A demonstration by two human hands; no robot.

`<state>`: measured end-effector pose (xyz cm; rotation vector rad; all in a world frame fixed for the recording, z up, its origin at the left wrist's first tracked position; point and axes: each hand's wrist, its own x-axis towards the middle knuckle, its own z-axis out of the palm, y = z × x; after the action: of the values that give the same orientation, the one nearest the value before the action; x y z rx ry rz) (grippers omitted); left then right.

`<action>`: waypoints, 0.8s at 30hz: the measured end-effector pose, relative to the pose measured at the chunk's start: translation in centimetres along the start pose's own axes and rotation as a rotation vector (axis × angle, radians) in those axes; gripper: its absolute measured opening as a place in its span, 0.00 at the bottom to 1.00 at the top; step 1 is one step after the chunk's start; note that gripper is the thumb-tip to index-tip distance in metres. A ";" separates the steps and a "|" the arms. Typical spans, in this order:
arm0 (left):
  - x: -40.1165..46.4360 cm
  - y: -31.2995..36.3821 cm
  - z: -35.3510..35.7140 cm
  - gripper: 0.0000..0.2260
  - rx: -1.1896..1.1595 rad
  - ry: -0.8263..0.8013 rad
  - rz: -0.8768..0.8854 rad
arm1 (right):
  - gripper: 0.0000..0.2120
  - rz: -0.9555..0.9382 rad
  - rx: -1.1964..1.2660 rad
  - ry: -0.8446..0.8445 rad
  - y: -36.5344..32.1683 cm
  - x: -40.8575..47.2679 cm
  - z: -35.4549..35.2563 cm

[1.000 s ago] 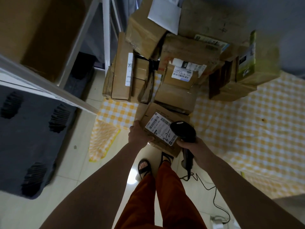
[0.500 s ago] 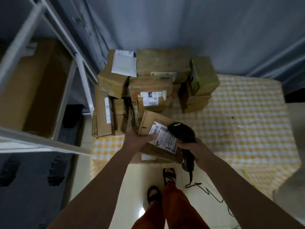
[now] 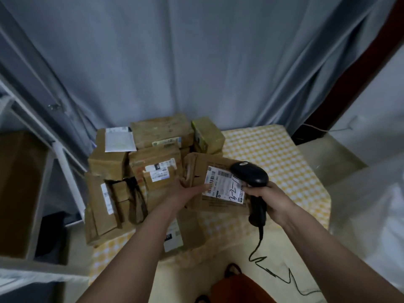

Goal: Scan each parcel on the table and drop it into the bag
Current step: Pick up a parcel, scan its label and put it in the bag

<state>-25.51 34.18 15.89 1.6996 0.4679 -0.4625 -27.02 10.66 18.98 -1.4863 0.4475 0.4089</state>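
I hold a brown cardboard parcel [image 3: 203, 169] above the table, its white barcode label [image 3: 223, 186] facing up. My left hand [image 3: 188, 190] grips the parcel's left edge, thumb on the top face. My right hand [image 3: 265, 199] grips the handle of a black barcode scanner [image 3: 250, 174], whose head lies over the label's right side. A pile of several brown parcels [image 3: 153, 165] covers the left part of the table with the yellow checked cloth [image 3: 284, 162]. One more labelled parcel [image 3: 181, 232] lies under my left forearm. A pale translucent bag [image 3: 371, 215] fills the right edge.
A white metal shelf [image 3: 63, 162] holding a large cardboard box [image 3: 19, 189] stands at the left. A grey curtain [image 3: 196, 62] hangs behind the table. The scanner's black cable [image 3: 273, 272] trails down over the pale floor by my feet.
The view has tilted up from the floor to the curtain. The parcel in my left hand has risen and moved right, with the scanner staying over its label.
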 end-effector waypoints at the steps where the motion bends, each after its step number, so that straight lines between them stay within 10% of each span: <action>1: -0.1 0.6 0.5 0.26 0.018 -0.020 0.013 | 0.10 -0.019 0.018 0.019 -0.4 -0.4 -0.7; 11: -0.5 6.1 11.5 0.19 -0.001 -0.317 0.133 | 0.07 -0.191 0.329 0.238 -2.3 -3.6 -12.2; 18: 1.4 9.1 23.7 0.45 0.070 -0.469 0.042 | 0.07 -0.197 0.449 0.370 -1.5 -5.1 -24.1; 24: 1.8 11.7 36.7 0.21 0.157 -0.573 -0.018 | 0.07 -0.200 0.518 0.474 -0.9 -6.0 -35.9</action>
<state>-19.34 -3.81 18.30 1.6183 0.0281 -0.9817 -32.91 -25.15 21.74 -1.0940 0.7102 -0.2192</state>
